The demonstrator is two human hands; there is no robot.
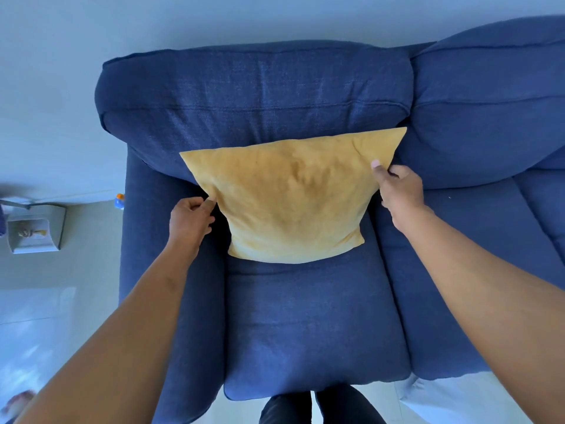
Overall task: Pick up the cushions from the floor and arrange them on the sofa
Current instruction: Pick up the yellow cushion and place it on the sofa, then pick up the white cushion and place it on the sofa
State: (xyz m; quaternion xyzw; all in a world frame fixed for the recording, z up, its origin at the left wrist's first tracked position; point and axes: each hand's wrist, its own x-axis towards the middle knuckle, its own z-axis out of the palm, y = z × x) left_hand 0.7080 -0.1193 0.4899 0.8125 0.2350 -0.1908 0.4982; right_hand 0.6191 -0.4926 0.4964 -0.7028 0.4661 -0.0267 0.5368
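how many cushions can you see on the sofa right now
1. The yellow cushion leans against the backrest of the blue sofa, at its left end, with the left hand and right hand gripping its sides. Others may lie out of view.

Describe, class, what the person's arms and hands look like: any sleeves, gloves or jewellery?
Both forearms are bare to the frame edge, with no sleeves showing. The left hand and right hand wear no gloves, and no rings, watch or bracelets are visible.
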